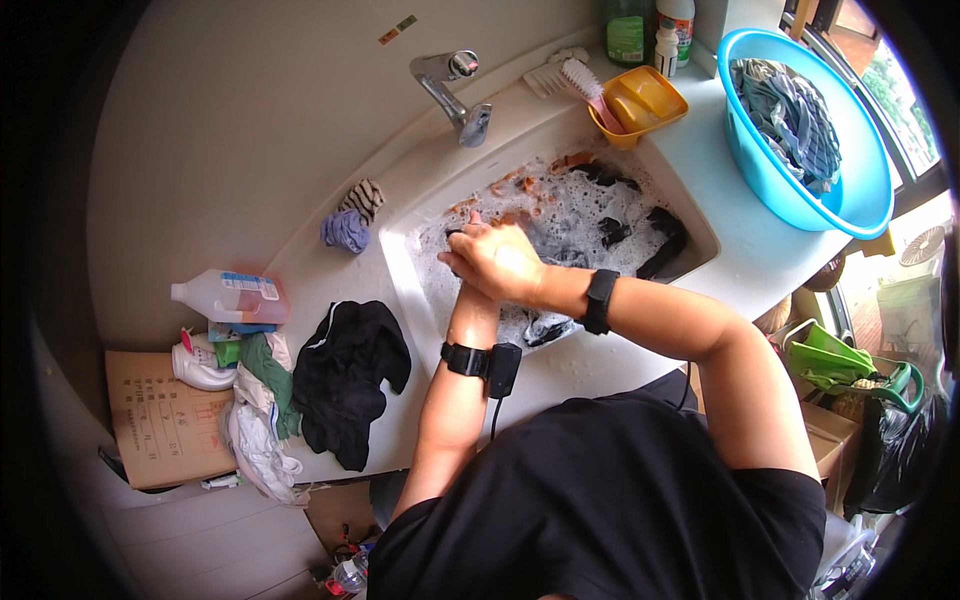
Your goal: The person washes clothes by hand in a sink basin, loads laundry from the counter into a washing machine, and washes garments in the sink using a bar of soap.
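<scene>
My right hand point(504, 259) lies over my left hand point(474, 222), above the near left part of a white sink point(401, 270). Its fingers are curled, and small bits of black cloth point(452, 234) show at them. Most of my left hand is hidden beneath, so its grip cannot be seen. Foamy water point(570, 202) in the basin surrounds several soaking pieces: black fabric point(664, 240) on the right and orange-brown fabric point(574, 160) towards the back. Both wrists wear black straps; the left one carries a small box with a cable.
A chrome faucet point(457, 105) rises behind the basin. At the back right corner sits a yellow soap dish point(649, 101) with a pink scrub brush point(589, 86). A blue tub point(772, 180) of clothes stands right; left are a black garment point(349, 382), bottle point(240, 296) and cardboard box point(161, 420).
</scene>
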### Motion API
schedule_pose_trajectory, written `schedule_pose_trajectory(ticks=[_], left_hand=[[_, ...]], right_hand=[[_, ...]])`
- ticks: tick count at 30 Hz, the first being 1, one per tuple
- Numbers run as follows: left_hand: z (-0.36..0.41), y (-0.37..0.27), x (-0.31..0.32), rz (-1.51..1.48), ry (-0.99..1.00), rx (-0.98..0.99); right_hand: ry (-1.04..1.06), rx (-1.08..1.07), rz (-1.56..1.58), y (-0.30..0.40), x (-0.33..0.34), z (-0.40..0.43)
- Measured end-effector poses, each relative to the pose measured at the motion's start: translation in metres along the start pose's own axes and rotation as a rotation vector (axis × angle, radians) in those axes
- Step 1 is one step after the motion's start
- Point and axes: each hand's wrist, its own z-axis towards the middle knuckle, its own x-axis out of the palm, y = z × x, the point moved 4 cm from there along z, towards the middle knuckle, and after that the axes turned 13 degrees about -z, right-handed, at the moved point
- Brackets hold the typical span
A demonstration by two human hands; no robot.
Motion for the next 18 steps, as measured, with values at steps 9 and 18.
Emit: schedule_pose_trajectory(ticks=[9, 18], left_hand=[[-0.016, -0.007, 0.038, 0.49, -0.302, 0.106], [-0.031, 0.036, 0.021, 2.426, 0.114, -0.19]], right_hand=[[0.221, 0.165, -0.11, -0.117, 0.025, 0.011], [1.193, -0.006, -0.563, -0.103, 0.039, -0.091]])
